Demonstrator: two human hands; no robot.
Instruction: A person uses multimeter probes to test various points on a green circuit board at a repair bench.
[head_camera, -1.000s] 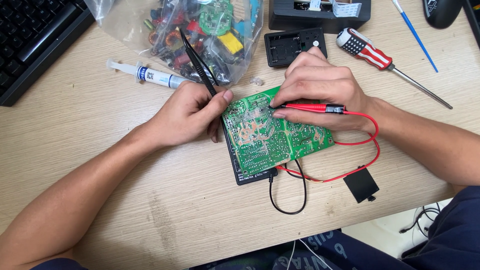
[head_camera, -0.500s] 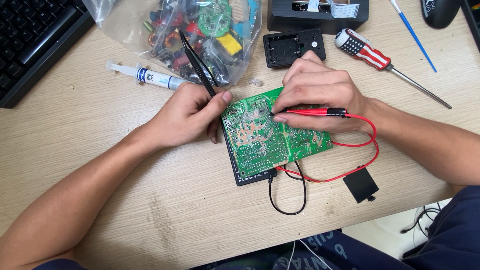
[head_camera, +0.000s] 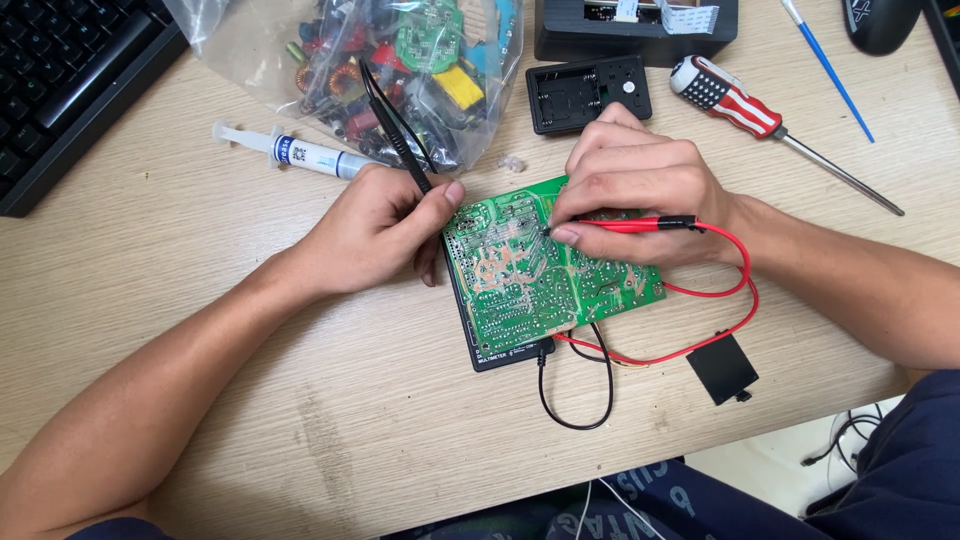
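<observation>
Two pinch grips meet on the green circuit board (head_camera: 540, 265), lying mid-desk atop a black meter (head_camera: 495, 350): left hand (head_camera: 375, 230) closed on the black probe (head_camera: 395, 130), right hand (head_camera: 635, 195) closed on the red probe (head_camera: 640, 224); either tip, skating across crowded solder joints, could bridge neighbours or nudge the unclamped board.

Left forearm enters from the lower left, bare, lying diagonally and low toward the centre. Left hand (head_camera: 375, 228) is palm-down, fingers curled, thumb and forefinger pinched together in a pen-style grip, thumb tip pointing right. Right forearm enters from the right edge, bare, angled up-left, with the wrist slightly bent. Right hand (head_camera: 630, 195) is arched, knuckles up, fingers bunched and flexed downward, thumb and forefinger closed in a fine pinch at the fingertips. The two hands sit near each other, not touching.
</observation>
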